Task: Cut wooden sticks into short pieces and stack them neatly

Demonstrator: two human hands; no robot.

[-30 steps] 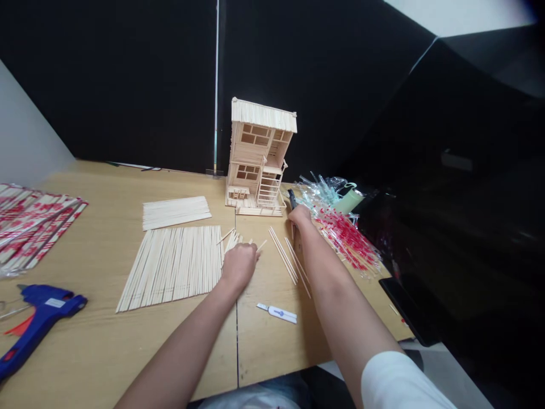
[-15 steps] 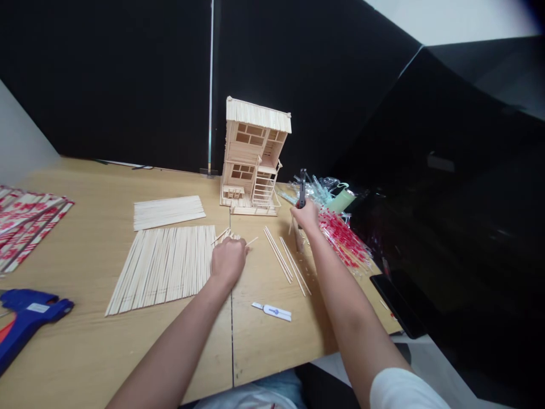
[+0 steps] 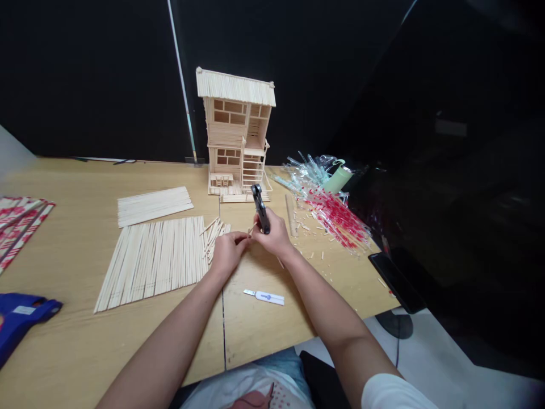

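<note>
My left hand [image 3: 227,254] is closed in a pinch around a thin wooden stick [image 3: 252,228], its fingertips close against my right hand. In my right hand [image 3: 275,234] is a black pliers-like tool [image 3: 260,209], its rounded end pointing up and away from me. Where the tool's other end meets the stick is hidden by my fingers. Just left of my left hand lies a loose pile of short stick pieces [image 3: 212,241]. A two-storey stick house [image 3: 238,130] stands behind my hands.
Long sticks [image 3: 153,255] lie in a flat row at left, below a stick panel [image 3: 155,205]. A craft knife [image 3: 264,297] lies in front. A ruler [image 3: 291,216], red-tipped packets [image 3: 338,216], a green bottle [image 3: 338,180] and a phone [image 3: 395,281] are at right; a blue glue gun [image 3: 28,318] is left.
My right hand has brought the pliers-like tool left and nearer, meeting my left hand. My left hand has moved slightly off the short-piece pile. The view has shifted right.
</note>
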